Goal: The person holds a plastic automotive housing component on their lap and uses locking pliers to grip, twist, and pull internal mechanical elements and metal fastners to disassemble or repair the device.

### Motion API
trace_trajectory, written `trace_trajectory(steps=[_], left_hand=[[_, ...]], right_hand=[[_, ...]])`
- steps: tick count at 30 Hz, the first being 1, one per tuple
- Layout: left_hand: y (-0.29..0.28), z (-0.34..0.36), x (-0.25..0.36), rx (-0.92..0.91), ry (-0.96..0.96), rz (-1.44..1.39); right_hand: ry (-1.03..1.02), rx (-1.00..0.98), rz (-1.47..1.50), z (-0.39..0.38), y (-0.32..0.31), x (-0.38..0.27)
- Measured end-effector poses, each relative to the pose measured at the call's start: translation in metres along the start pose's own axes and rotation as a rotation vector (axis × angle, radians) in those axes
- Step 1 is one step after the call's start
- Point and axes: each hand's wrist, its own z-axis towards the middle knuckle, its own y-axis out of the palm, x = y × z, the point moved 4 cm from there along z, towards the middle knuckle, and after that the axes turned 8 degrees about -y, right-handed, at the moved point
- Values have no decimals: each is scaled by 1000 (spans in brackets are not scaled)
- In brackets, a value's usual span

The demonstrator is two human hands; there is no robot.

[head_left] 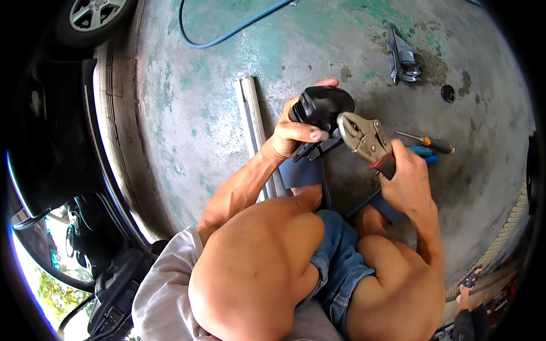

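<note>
The floor (pixel 193 113) is grey concrete, worn and scuffed, with patches of green paint that gather toward the top and dark stains on the right side. Above it, the person's left hand (pixel 288 134) is wrapped around a black part (pixel 325 109), thumb across the near side. The right hand (pixel 408 177) is closed on the handles of the locking pliers (pixel 367 138), whose head is up against or just in front of the black part; whether they touch, I cannot tell.

A pale metal rail (pixel 248 102) lies on the concrete to the left of the black part, running down toward the person's legs. To the right of the pliers lie a screwdriver (pixel 437 145) and a blue-handled tool (pixel 422 152), close together. Farther up sit a round black cap (pixel 447 93) and a grey and black part (pixel 403 57), near a dark stain. A blue hose (pixel 227 36) curves across the top.

Along the left edge stands a dark car (pixel 51 131), its wheel (pixel 94 23) at the top corner. At the lower right edge, another person's bare foot (pixel 470 281) shows.
</note>
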Motion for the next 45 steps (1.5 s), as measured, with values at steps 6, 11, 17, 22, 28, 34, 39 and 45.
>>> trace_trajectory(steps=[6, 11, 17, 22, 28, 34, 39, 45], left_hand=[[12, 12, -3, -230, -68, -120], [18, 21, -2, -361, -135, -308], [31, 30, -1, -381, -153, -369], [35, 33, -3, -359, -131, -310], [49, 29, 21, -231, 76, 51], [68, 0, 68, 238, 656, 1265], [44, 16, 21, 389, 559, 1383], [38, 7, 33, 200, 571, 1196]], right_hand=[[-406, 83, -114, 10, -22, -5], [-389, 13, -119, 18, -35, -11], [-355, 19, -131, 16, -45, -7], [-368, -4, -117, 18, -48, 4], [-214, 113, 18, 13, -43, 16], [160, 151, 201, 8, 14, 21], [414, -70, 250, 5, 31, 25], [421, -51, 210, -12, 27, 19]])
